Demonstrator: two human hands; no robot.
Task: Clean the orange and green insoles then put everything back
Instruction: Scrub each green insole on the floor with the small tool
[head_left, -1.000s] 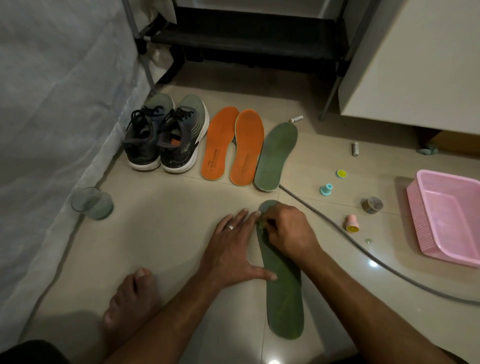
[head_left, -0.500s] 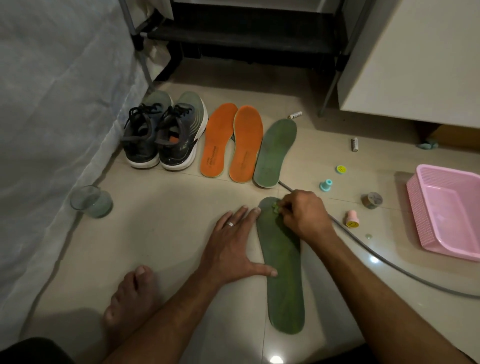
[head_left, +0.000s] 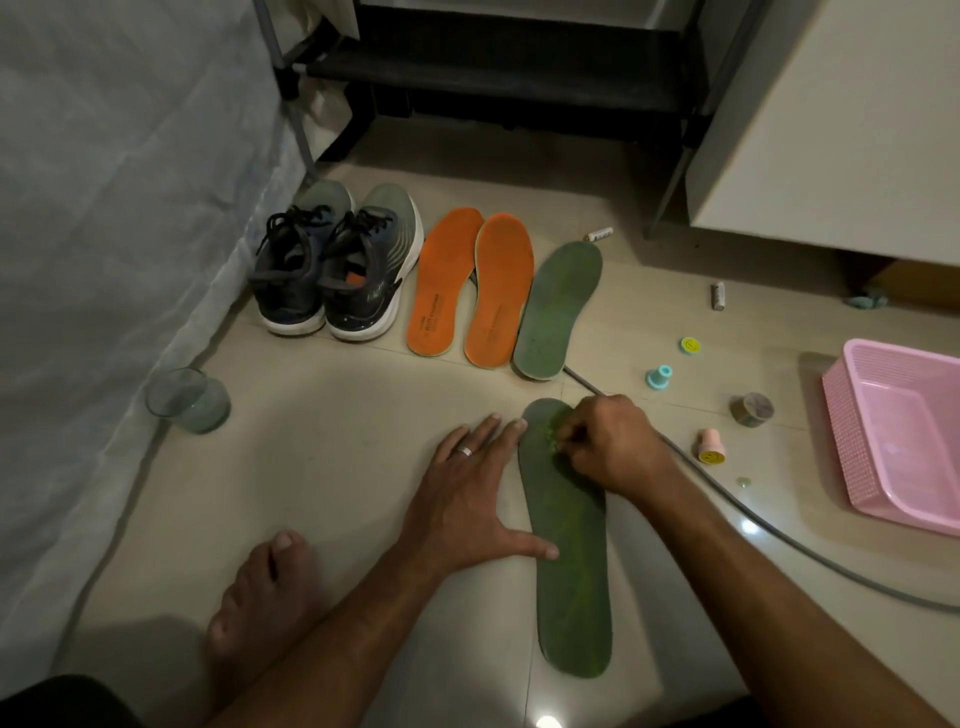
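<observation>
The right hand (head_left: 613, 441) is curled tight over the toe end of the near green insole (head_left: 571, 571), fingers bunched around something small and pale green pressed against it; what that thing is I cannot tell. The left hand (head_left: 467, 499) lies flat and spread on the floor tiles (head_left: 322, 467) just beside the insole, its fingertips touching the left edge near the toe and its thumb resting on the edge further down. A ring shows on one finger.

The insole lies flat, toe away from the person, long and dull dark green with a faintly mottled, scuffed surface and a lighter patch under the right hand.

Beyond it a second green insole (head_left: 558, 306) lies flat in a row with two orange insoles (head_left: 472, 286), the orange ones touching each other, faint print on their heels. Left of those stands a pair of grey sneakers (head_left: 337, 265) with white soles. A bare foot (head_left: 265, 587) rests on the tiles near the left forearm. A grey cable (head_left: 769, 530) runs under the right wrist, and a pink basket (head_left: 893, 431) sits well apart at the right.
</observation>
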